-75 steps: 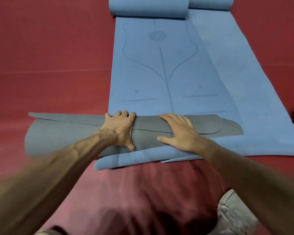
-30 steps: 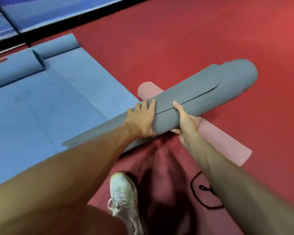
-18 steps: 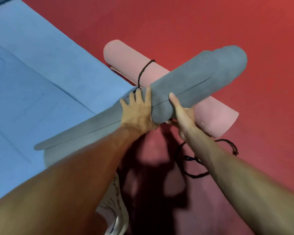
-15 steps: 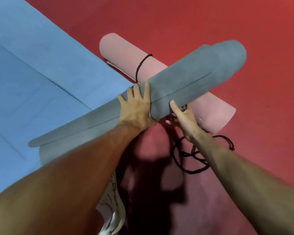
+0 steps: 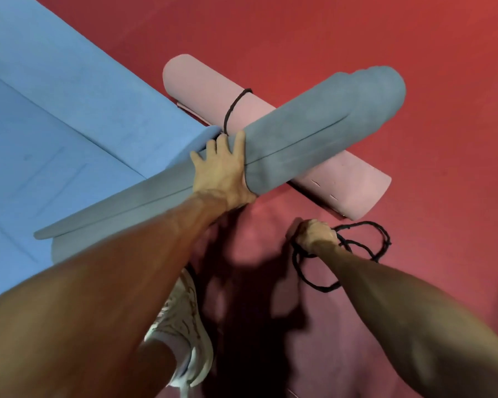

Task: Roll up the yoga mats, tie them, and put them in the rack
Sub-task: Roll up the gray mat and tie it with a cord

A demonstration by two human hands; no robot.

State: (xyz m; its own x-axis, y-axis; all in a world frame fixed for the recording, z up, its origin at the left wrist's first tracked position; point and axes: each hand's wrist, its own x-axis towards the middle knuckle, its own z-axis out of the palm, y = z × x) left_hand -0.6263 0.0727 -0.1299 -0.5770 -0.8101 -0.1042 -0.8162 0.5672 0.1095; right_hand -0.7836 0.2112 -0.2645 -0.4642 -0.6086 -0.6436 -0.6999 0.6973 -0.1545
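Red padded gym floor (image 5: 328, 30). Grey rolled foam yoga mat (image 5: 314, 136) lies slantwise across the pink rolled yoga mat (image 5: 202, 87), which is already bound by a black tie loop (image 5: 233, 107). The grey roll's near tail sits over the flat blue yoga mat (image 5: 55, 110). Left hand (image 5: 222, 173) is spread over the grey roll's middle, pressing on the flap seam. Right hand (image 5: 315, 235) is fisted round a loose black cord (image 5: 383, 239) on the floor, near the pink roll's end.

My read: the foam is light, soft and springy with a grippy skin, so it will likely unwind once pressure is off. Far end looks telescoped. Hold mid-length over the seam, pass the cord there and cinch hard.
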